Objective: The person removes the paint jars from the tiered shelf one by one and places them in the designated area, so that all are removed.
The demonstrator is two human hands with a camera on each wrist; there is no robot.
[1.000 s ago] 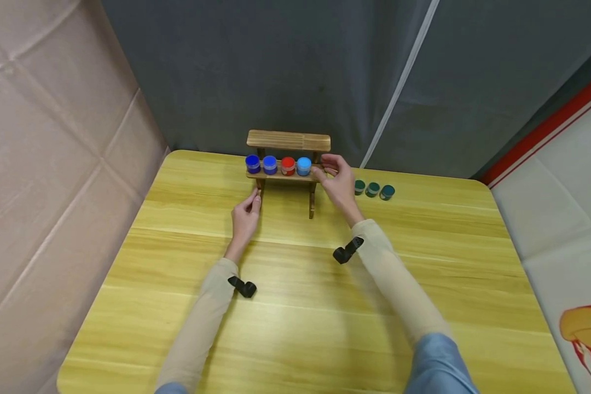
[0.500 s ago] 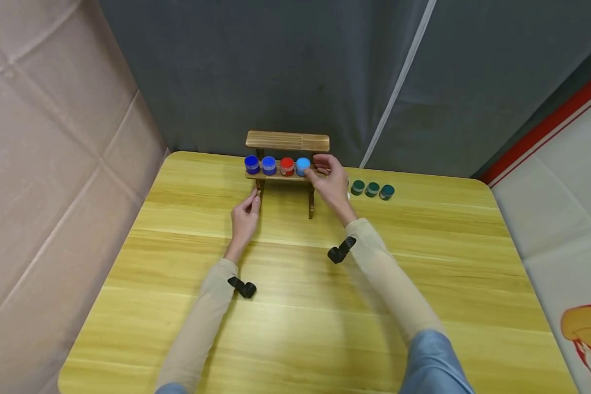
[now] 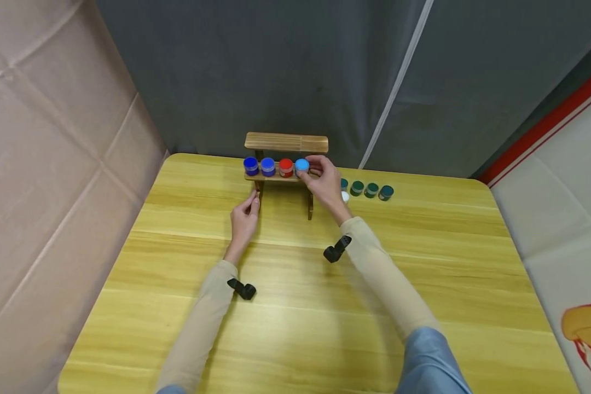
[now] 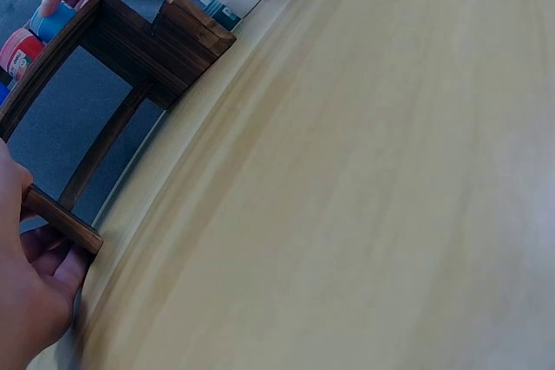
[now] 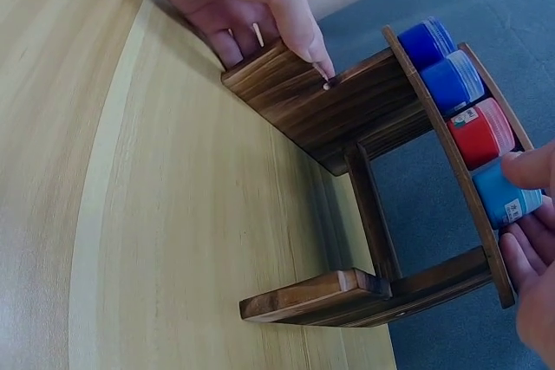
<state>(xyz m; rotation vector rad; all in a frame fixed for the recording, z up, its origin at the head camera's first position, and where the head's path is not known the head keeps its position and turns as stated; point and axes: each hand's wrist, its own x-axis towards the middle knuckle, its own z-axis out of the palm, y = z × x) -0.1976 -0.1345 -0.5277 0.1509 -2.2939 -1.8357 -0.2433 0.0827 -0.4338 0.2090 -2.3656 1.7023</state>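
Note:
A small wooden two-tier rack (image 3: 287, 142) stands at the table's back edge. On its lower shelf sit a dark blue paint jar (image 3: 250, 166), a blue paint jar (image 3: 268, 167), a red paint jar (image 3: 285, 168) and a light blue paint jar (image 3: 302, 166) in a row. My right hand (image 3: 323, 183) holds the light blue jar between thumb and fingers at the shelf's right end, beside the red one. Lower down, my left hand (image 3: 244, 219) grips the rack's left foot; the right wrist view shows that thumb and fingers on either side of the wooden leg (image 5: 286, 84).
Right of the rack, several green-lidded jars (image 3: 371, 190) stand in a row on the table (image 3: 295, 328), with a white-lidded jar (image 3: 345, 196) in front of them. A grey curtain (image 3: 226, 71) hangs behind the table.
My right hand has shifted slightly left along the shelf with the light blue jar, uncovering the white-lidded jar and another green one. The left hand keeps its grip on the rack's foot.

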